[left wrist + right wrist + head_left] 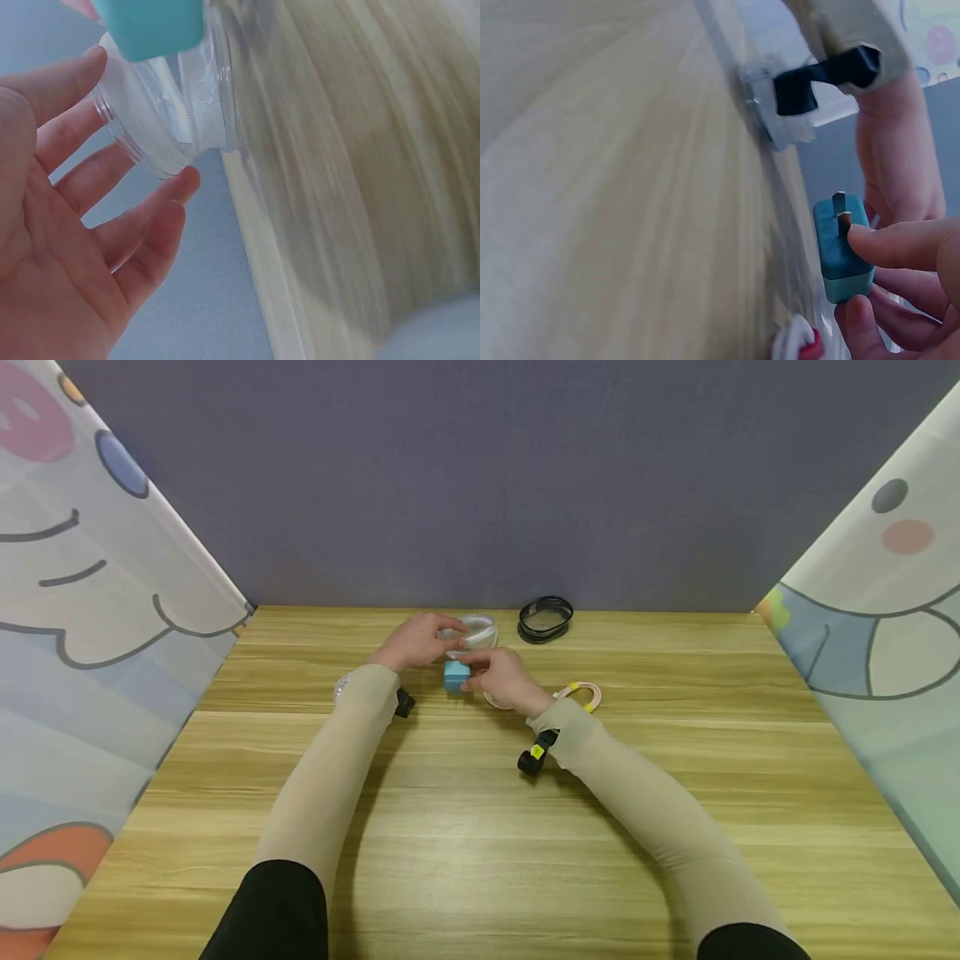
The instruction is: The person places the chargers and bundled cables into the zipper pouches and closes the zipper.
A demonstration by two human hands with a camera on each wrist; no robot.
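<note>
My right hand (pixel 508 680) pinches a teal charger plug (pixel 457 677) between thumb and fingers. In the right wrist view the metal prongs of the charger plug (pixel 844 240) stick out beside the thumb. Just behind it, my left hand (pixel 417 642) holds a round clear plastic container (pixel 480 628) by its side. The left wrist view shows the fingers and thumb of the left hand (pixel 64 202) around the rim of the clear container (pixel 199 112). Something white shows through its wall.
A coiled black cable (pixel 545 620) lies near the back edge. To the right of the right hand is a pale pink cable coil (pixel 588 695) with yellow ties. Another clear plastic piece (pixel 342 686) sits by the left forearm, partly hidden. A grey panel (pixel 502 485) stands behind the wooden table (pixel 450 860).
</note>
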